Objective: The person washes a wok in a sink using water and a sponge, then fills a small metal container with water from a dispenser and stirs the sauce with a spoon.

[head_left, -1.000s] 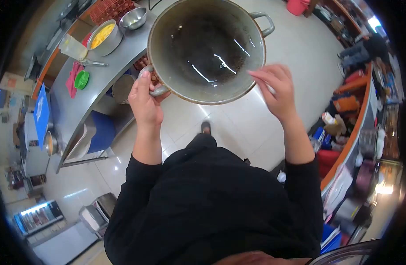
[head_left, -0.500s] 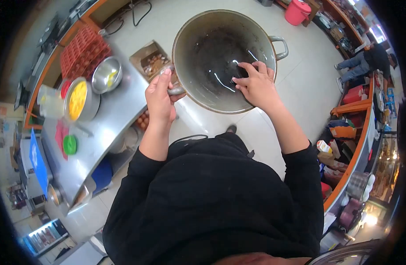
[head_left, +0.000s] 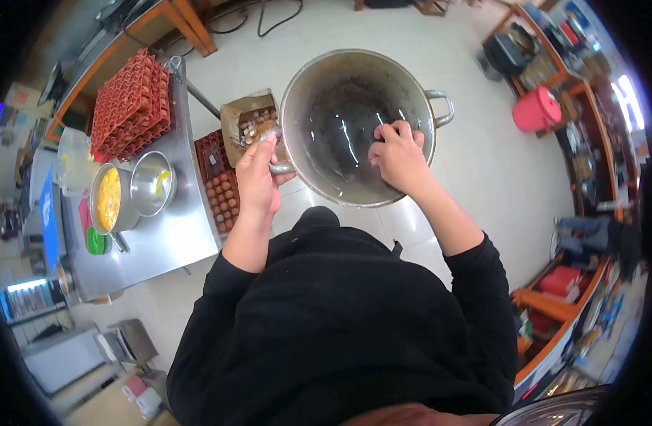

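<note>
A large grey metal cooking pot (head_left: pixel 312 170) is held tilted in front of me, its dark, wet-looking inside facing up at me. My left hand (head_left: pixel 256 170) is closed around the loop handle on the pot's left side. Over the pot's right part, my right hand (head_left: pixel 400 156) has its fingers curled together, pointing into the pot. Whatever the fingertips may hold is hidden. The opposite handle (head_left: pixel 445 108) sticks out on the right, with no hand on it.
To the left, a steel table (head_left: pixel 173 234) carries stacked red egg trays (head_left: pixel 131 106), a pot of yellow egg mix (head_left: pixel 109 199) and a steel bowl (head_left: pixel 152 184). Below stand a box of eggshells (head_left: pixel 255 124) and trayed eggs (head_left: pixel 223 202). A pink bucket (head_left: pixel 536 110) and a person (head_left: pixel 588 238) are at right.
My view has turned, and the table and eggs show more fully at left. My right hand's fingers, spread before, are now curled closer together. My left hand keeps the pot handle.
</note>
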A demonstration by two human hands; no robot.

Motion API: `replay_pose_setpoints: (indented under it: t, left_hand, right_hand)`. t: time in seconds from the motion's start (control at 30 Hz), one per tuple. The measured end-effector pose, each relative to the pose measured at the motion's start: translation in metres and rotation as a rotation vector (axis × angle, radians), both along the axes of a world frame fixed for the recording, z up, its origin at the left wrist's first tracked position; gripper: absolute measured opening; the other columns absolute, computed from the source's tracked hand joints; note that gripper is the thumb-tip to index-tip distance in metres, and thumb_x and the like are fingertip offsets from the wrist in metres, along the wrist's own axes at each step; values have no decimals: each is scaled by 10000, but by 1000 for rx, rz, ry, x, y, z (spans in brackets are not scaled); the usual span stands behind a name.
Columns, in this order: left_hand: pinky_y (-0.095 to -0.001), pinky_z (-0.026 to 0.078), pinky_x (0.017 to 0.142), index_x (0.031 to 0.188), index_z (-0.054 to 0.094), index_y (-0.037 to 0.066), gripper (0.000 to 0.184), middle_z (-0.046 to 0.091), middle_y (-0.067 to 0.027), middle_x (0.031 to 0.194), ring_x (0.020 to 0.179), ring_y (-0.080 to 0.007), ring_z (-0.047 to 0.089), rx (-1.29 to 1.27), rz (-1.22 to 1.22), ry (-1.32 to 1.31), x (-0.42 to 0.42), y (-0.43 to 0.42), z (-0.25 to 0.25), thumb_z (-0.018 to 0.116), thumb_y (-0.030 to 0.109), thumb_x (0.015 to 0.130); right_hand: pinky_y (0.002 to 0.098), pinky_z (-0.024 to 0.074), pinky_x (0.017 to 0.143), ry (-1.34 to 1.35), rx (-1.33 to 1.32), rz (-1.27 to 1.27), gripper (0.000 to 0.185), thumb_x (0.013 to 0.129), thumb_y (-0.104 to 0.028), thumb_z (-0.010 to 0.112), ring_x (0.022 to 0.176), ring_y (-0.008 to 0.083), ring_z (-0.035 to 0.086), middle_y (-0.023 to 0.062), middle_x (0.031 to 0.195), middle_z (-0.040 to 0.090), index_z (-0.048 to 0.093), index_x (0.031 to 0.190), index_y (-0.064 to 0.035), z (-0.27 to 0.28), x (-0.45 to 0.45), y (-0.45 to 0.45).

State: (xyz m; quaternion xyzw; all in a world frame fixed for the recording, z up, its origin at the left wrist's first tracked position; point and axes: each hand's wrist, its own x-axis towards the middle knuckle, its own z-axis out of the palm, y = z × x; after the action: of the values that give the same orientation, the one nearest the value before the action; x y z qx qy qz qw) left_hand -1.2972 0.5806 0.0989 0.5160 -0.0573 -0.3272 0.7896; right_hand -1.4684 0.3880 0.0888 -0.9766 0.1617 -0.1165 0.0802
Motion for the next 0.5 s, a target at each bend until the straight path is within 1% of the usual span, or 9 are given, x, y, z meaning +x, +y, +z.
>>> replay_pose_setpoints:
  t: [0.13, 0.23, 0.27, 0.37, 0.4, 0.5]
  left_hand:
    - [-281, 562, 473, 653, 446, 116, 303, 510, 1, 640, 521, -99, 574, 14, 73, 48, 50, -61, -17, 588, 256, 882]
    - [-284, 559, 469, 644, 435, 118, 311, 541, -16, 666, 526, -102, 577, 25, 100, 107, 104, -121, -31, 592, 247, 880]
    - [-294, 563, 472, 647, 434, 116, 311, 539, -9, 678, 529, -106, 580, -1, 61, 96, 115, -136, -30, 595, 246, 878]
    - [-297, 565, 473, 643, 432, 110, 321, 553, -19, 736, 551, -114, 591, -14, 33, 65, 168, -200, -27, 592, 254, 881]
    - [-298, 567, 479, 642, 428, 102, 330, 579, -49, 820, 586, -122, 602, -9, 2, 61, 184, -220, -26, 583, 261, 886]
    - [-293, 569, 490, 637, 423, 103, 337, 596, -81, 899, 603, -125, 607, -35, -32, 38, 225, -275, -24, 574, 266, 890]
  right_hand:
    - [455, 328, 825, 79, 18, 68, 48, 693, -152, 666, 1060, 251, 426, 4, 1005, 517, 669, 740, -159, -21, 63, -72]
    - [458, 331, 815, 149, 29, 64, 49, 695, -158, 667, 1064, 255, 425, 7, 1015, 509, 652, 741, -163, -25, 116, -131]
    - [459, 331, 813, 164, 30, 56, 42, 695, -151, 663, 1064, 255, 425, 9, 1015, 508, 645, 731, -160, -25, 124, -144]
    - [460, 332, 811, 168, -15, 51, 33, 699, -126, 643, 1062, 255, 425, 13, 1011, 505, 620, 703, -149, -16, 175, -207]
    - [460, 333, 811, 173, -12, 48, 38, 701, -116, 634, 1061, 255, 425, 14, 1009, 503, 611, 694, -145, -18, 185, -222]
    - [460, 335, 810, 155, -37, 33, 45, 702, -100, 613, 1057, 260, 425, 18, 1009, 500, 599, 693, -142, -18, 220, -274]
